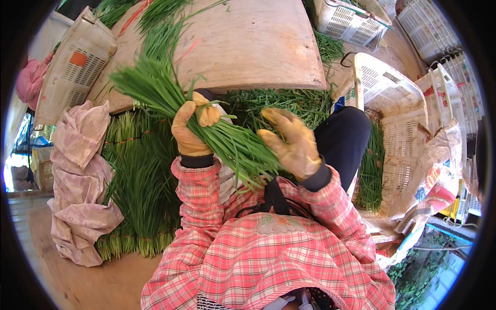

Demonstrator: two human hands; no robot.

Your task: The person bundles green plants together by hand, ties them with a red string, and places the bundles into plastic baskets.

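A bunch of long green garlic chives (227, 140) lies slantwise across my lap, its one end up at the left and the other down at the right. My left hand (194, 124), in a yellowed glove, is closed round its middle. My right hand (292, 142), gloved likewise, stands beside the lower right end of the bunch with its fingers apart; whether the palm touches the leaves I cannot tell. To my left, several tied bundles of chives (139, 188) lie packed side by side, next to a crumpled pale cloth (82, 191).
A wooden board (248, 41) lies ahead with loose chives (160, 39) on its left. Cut leaves (274, 106) litter the ground below its edge. White plastic crates stand at the left (77, 62), far right (351, 20) and right (398, 150). Another person's pink sleeve (33, 80) shows far left.
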